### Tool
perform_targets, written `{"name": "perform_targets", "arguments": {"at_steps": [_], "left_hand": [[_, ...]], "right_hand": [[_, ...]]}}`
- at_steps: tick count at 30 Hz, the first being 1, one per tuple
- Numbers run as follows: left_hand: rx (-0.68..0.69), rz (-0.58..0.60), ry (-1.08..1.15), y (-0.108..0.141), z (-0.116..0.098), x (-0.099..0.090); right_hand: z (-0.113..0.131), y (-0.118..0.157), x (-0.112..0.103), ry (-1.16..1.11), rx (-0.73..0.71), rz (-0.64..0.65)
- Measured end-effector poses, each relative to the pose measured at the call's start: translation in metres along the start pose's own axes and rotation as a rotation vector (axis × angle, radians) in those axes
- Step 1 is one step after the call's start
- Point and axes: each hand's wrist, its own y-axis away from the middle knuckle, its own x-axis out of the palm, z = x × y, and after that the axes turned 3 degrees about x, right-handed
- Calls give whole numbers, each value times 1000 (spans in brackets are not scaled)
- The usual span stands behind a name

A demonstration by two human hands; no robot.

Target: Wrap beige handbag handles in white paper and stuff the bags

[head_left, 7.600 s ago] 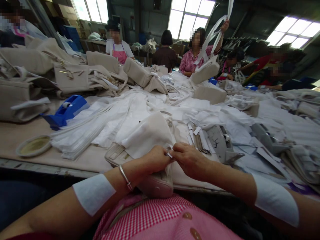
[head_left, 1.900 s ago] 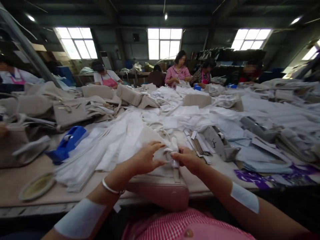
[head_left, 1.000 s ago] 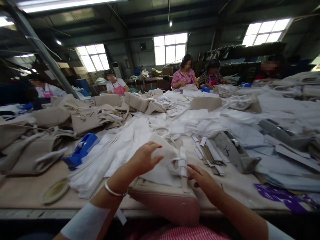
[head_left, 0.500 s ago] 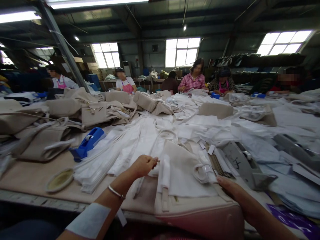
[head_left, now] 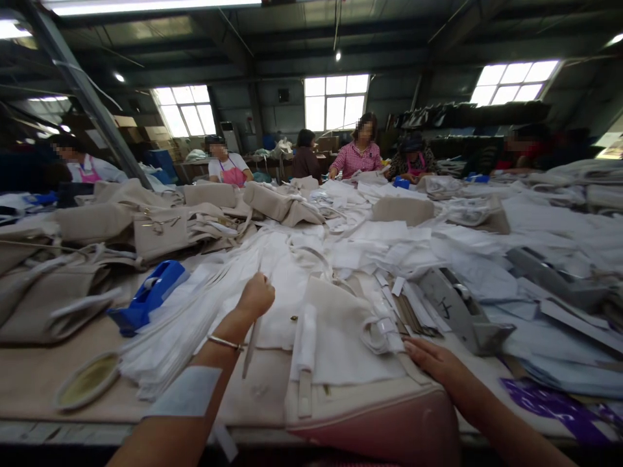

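My left hand (head_left: 257, 297) is closed in a fist over the white sheets. A thin beige strap (head_left: 252, 350) shows above and below the fist and seems to run through it. My right hand (head_left: 431, 358) lies with fingers stretched out on the right edge of a pale handbag (head_left: 374, 418). White wrapping (head_left: 341, 357) covers the bag's upper part, and its rolled handle (head_left: 382, 334) is wrapped too. Left of the bag, a flat beige piece (head_left: 257, 389) lies on the table, partly under the white sheets (head_left: 277, 272).
A blue tape dispenser (head_left: 146, 295) and a shallow round dish (head_left: 86, 381) sit on the left. Grey tape dispensers (head_left: 464, 311) stand on the right near a purple printed piece (head_left: 549, 405). Beige bags (head_left: 160, 233) pile up behind. Several co-workers (head_left: 359, 152) sit across the table.
My left hand has moved left and slightly up, away from the bag, and is now a tighter fist. My right hand stays at the bag's edge. The whole view has shifted.
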Motion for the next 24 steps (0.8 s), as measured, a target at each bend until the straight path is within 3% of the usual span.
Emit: {"name": "perform_targets", "arguments": {"at_steps": [3, 5, 7, 9, 11, 13, 14, 15, 17, 18, 19, 21, 24], "left_hand": [[77, -287, 161, 27, -36, -48], [222, -336, 418, 64, -71, -69], [388, -160, 677, 107, -104, -76], [487, 95, 815, 143, -127, -74], [662, 409, 813, 161, -136, -68], [836, 595, 699, 154, -133, -63], [880, 578, 620, 143, -128, -60], [878, 463, 547, 127, -122, -57], [745, 69, 365, 89, -111, -48], [738, -23, 254, 70, -107, -41], [762, -42, 163, 53, -103, -32], [724, 55, -3, 27, -97, -13], [572, 243, -132, 12, -85, 15]], "right_hand": [[19, 6, -8, 58, -201, -210], [42, 19, -8, -50, -279, -164], [65, 36, -1, -264, -283, 96], [83, 52, 12, -509, -249, 381], [92, 64, 25, -675, -177, 487], [94, 71, 34, -721, -136, 415], [93, 73, 37, -714, -140, 365], [92, 74, 38, -691, -154, 336], [89, 78, 40, -616, -160, 359], [88, 81, 41, -565, -145, 394], [88, 84, 42, -509, -126, 430], [86, 91, 45, -395, -105, 492], [82, 101, 50, -245, -104, 553]]}}
